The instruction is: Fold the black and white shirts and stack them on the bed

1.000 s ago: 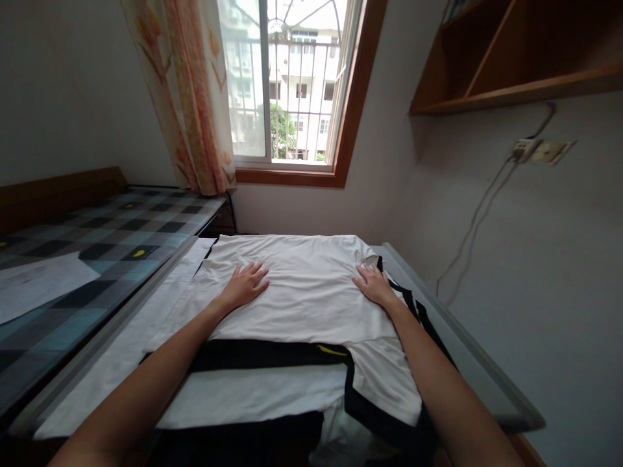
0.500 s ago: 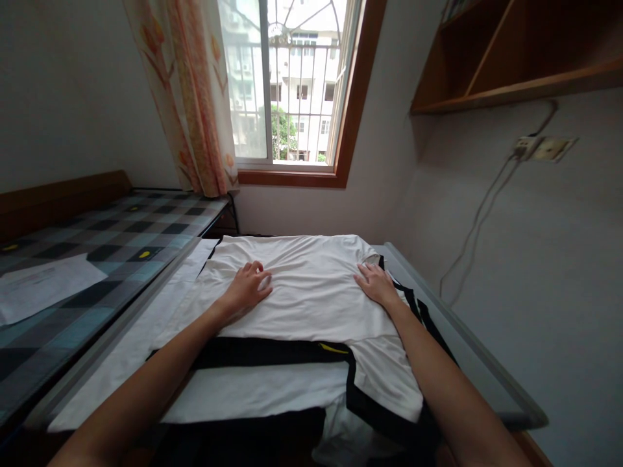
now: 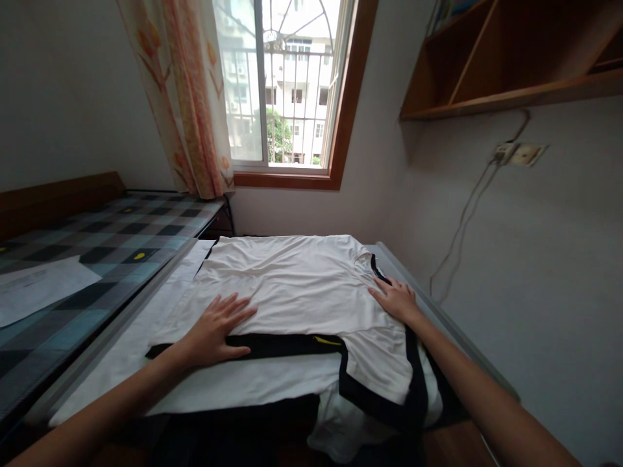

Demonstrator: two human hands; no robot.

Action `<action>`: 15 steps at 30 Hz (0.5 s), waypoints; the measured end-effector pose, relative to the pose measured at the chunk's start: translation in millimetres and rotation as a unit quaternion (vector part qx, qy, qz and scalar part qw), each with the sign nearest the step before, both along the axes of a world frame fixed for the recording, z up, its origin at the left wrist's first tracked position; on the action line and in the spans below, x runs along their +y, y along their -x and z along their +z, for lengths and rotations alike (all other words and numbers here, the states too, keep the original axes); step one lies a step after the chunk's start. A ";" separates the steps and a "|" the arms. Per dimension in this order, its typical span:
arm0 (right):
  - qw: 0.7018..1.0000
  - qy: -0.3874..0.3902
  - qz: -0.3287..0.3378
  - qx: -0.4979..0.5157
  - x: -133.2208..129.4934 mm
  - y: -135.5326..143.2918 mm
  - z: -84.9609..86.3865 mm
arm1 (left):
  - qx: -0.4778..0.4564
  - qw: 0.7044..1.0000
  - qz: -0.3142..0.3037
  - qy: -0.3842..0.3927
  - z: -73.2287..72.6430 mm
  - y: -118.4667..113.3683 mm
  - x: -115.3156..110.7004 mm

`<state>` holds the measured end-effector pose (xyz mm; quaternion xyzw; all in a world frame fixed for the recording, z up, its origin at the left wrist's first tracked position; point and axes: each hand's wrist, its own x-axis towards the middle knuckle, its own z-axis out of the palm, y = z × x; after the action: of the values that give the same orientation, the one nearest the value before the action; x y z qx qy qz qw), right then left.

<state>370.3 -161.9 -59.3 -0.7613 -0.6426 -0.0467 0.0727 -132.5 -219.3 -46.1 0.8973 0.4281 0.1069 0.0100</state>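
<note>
A white T-shirt (image 3: 302, 279) with black trim and a small yellow mark lies spread, lightly wrinkled, over other white and black garments. My left hand (image 3: 219, 327) rests on its lower left part, fingers spread, the thumb over the black strip. Near the collar, at the shirt's right side, my right hand (image 3: 396, 299) lies with its fingers apart on the fabric. Neither hand holds anything. Below the shirt's near edge shows another white garment (image 3: 253, 384), with a sleeve hanging at the front.
To the left is a bed with a checked mattress (image 3: 160, 227) and a paper sheet (image 3: 43, 285). A window (image 3: 292, 97) and curtain (image 3: 187, 97) are behind. On the right are a wall shelf (image 3: 487, 97) and a socket (image 3: 528, 154) with cables.
My left hand has moved left and toward me, its fingers now spread. My right hand has slid right, past the collar. The view has shifted slightly.
</note>
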 end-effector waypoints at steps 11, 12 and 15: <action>0.999 -0.029 -0.006 0.016 -0.9 9.4 -2.7 | -0.015 0.999 0.029 0.000 -14.7 8.0 5.9; 0.999 -0.030 -0.006 0.017 -0.1 9.8 -3.0 | -0.013 0.999 0.031 0.000 -14.8 8.6 6.8; 0.999 -0.035 -0.003 0.022 4.6 11.5 -4.3 | -0.013 0.999 0.034 -0.002 -14.9 10.0 9.4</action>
<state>358.8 -157.2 -63.6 -0.7610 -0.6368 -0.0527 0.1128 -142.5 -209.8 -61.1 0.8809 0.4579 0.1195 0.0099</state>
